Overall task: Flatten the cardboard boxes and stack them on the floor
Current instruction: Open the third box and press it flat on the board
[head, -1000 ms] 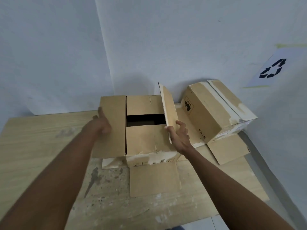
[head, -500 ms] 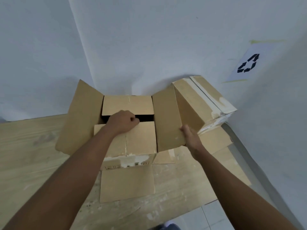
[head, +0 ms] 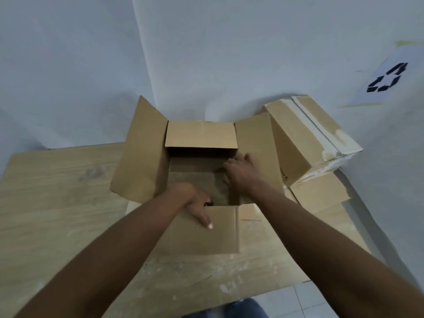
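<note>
An open cardboard box (head: 202,143) stands on a wooden table (head: 57,203) pushed into the corner of a pale blue-grey room. All places below are given relative to this open box.

All four of its top flaps are folded outward. The left flap (head: 142,152) slants up and away, the right flap (head: 254,148) leans toward the neighbouring box, the far flap lies toward the wall, and the near flap (head: 218,228) hangs toward the viewer.

The left hand (head: 195,203) is at the near edge of the box, thumb pressed flat on the outer face of the near flap while the other fingers curl over the edge into the opening, so it grips that flap. The right hand (head: 238,173) reaches inside along the right inner wall, fingers spread and partly bent; whether it grips anything there cannot be told, as the picture is blurred.

Just right of the open box, touching its right flap, a second cardboard box (head: 305,138) sits closed and tilted against the wall, with torn white tape along its top. On the wall further right hangs a white sheet with a black recycling symbol (head: 387,79). Below the table's near edge, a strip of tiled floor (head: 325,299) shows.
</note>
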Available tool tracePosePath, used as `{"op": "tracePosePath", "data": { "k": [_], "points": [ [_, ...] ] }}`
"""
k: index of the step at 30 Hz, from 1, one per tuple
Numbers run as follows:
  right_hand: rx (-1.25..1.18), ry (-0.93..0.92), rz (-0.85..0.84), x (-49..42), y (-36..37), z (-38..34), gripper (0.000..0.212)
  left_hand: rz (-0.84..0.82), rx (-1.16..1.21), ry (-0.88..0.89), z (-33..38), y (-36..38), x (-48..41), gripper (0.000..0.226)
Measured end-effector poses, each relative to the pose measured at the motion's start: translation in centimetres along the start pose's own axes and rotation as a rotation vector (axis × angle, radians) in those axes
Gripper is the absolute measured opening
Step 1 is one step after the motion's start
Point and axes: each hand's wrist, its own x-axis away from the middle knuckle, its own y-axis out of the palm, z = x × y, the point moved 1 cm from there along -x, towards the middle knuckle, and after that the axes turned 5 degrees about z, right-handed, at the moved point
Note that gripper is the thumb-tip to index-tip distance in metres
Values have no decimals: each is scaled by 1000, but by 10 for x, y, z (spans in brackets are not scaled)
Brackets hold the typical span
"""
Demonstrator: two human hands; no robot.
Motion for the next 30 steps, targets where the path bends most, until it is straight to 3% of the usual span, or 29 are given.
{"op": "tracePosePath", "data": {
  "k": [3, 5, 9, 12, 19, 24, 26, 28, 30],
  "points": [
    [-29, 43, -14, -12, 18, -16, 65, 131, 34, 25, -6, 13, -11, 63],
    [-117, 99, 80, -20, 18, -16, 90, 109, 20, 26, -10, 15, -15, 68],
    [-149, 130, 189, -51, -4, -2, 107, 33, -58, 50, -8, 11, -16, 64],
    [-177, 171, 171, -76, -19, 10, 111, -33, -116, 52, -2, 7, -19, 63],
    [-86, 311, -208, -106, -11, 34, 95, -118, -152, 67, 5, 13, -30, 79],
    [-292, 327, -201, -109, -11, 46, 86, -126, 58, 75, -13, 5, -3, 84],
    [-315, 376, -95, -95, -11, 56, 91, 88, 254, 68, -35, -4, 13, 80],
    [-289, 472, 76, -70, -10, 64, 99, 495, 348, 34, -64, -14, 26, 61],
    [-332, 598, 164, -41, -6, 70, 109, 989, 134, -98, -89, -25, 37, 46]
  ]
}}
